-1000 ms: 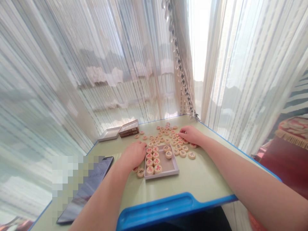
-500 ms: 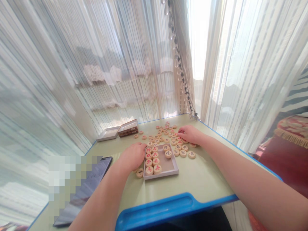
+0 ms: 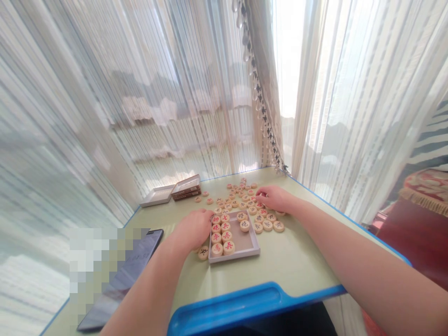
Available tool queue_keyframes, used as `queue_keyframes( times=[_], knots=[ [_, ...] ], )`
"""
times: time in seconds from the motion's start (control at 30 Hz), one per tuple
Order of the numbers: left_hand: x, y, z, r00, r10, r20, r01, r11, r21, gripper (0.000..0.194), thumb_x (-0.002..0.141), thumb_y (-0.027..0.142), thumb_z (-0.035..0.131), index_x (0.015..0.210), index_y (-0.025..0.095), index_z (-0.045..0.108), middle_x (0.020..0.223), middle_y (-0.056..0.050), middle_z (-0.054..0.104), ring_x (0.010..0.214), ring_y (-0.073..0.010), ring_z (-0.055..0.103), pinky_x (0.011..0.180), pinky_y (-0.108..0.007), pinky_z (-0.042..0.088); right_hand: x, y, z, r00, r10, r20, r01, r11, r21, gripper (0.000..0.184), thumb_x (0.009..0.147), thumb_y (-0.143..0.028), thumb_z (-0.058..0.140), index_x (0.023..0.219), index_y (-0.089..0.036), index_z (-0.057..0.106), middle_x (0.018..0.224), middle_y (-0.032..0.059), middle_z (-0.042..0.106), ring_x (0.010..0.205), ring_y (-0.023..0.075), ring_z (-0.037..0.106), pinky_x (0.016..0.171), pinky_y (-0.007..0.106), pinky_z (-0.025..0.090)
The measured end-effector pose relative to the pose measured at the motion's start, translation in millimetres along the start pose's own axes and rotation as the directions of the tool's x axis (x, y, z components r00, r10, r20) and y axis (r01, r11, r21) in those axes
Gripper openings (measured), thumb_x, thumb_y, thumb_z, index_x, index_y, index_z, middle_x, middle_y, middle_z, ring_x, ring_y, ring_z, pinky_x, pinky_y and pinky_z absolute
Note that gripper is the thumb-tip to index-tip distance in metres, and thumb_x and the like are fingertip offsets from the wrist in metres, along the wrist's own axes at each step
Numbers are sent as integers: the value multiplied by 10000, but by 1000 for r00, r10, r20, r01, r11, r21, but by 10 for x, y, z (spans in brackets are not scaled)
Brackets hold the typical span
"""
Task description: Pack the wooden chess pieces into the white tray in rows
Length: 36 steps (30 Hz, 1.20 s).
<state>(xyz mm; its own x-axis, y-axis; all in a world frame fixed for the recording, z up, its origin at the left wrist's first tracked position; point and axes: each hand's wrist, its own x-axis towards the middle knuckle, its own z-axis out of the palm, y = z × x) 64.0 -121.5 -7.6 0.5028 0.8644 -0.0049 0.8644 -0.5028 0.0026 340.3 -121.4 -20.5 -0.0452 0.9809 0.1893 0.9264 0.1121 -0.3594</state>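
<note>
Fingers curled, my left hand (image 3: pixel 194 228) lies along the left side of a shallow open box (image 3: pixel 243 249) and grips its far left corner; some fingertips are hidden. Inside the box, round wooden Chinese chess pieces (image 3: pixel 227 236) with red characters fill two columns on the left. Two dark-lettered pieces (image 3: pixel 244 226) sit at its far right. Over the loose chess pieces (image 3: pixel 252 210) beyond the box, my right hand (image 3: pixel 275 198) is spread with fingertips on them, and no piece shows gripped. Part of the pile is hidden under it.
At the back left, stacked brown boxes (image 3: pixel 186 188) stand beside an empty-looking white tray (image 3: pixel 157 196). A dark tablet-like device (image 3: pixel 121 284) lies left of my arm. The table has a blue front edge (image 3: pixel 227 305); sheer curtains (image 3: pixel 196 93) hang behind.
My right hand has slid slightly left over the loose chess pieces. Some pieces near it have shifted, including ones right of the box. My left hand stays at the box.
</note>
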Motion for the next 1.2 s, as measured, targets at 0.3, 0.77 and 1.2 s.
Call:
queue_keyframes(
  times=[0.3,0.77,1.2],
  knots=[
    [34,11,2,995,-33,-91,34,999,7,373,857,215,296,1055,203,612,1080,-104,608,1022,-223,550,905,-360,415,0,0,-18,995,101,-17,-99,990,102,348,786,-203,393,1041,-165,627,972,78,676,825,193,626,741,291,486],
    [99,-63,67,982,-52,-180,47,998,-31,379,858,208,294,1006,201,642,1048,-89,612,993,-199,544,904,-329,411,24,4,16,997,-48,-55,49,999,9,357,841,-282,360,1001,-217,672,1085,36,654,1049,196,541,918,299,402],
    [116,-102,87,979,-56,-197,48,998,-46,371,859,223,297,985,195,645,1032,-84,616,976,-191,545,894,-307,411,62,133,69,989,10,-146,-13,1000,-15,295,789,-197,426,906,-206,697,921,57,687,915,196,600,849,296,441]
  ],
)
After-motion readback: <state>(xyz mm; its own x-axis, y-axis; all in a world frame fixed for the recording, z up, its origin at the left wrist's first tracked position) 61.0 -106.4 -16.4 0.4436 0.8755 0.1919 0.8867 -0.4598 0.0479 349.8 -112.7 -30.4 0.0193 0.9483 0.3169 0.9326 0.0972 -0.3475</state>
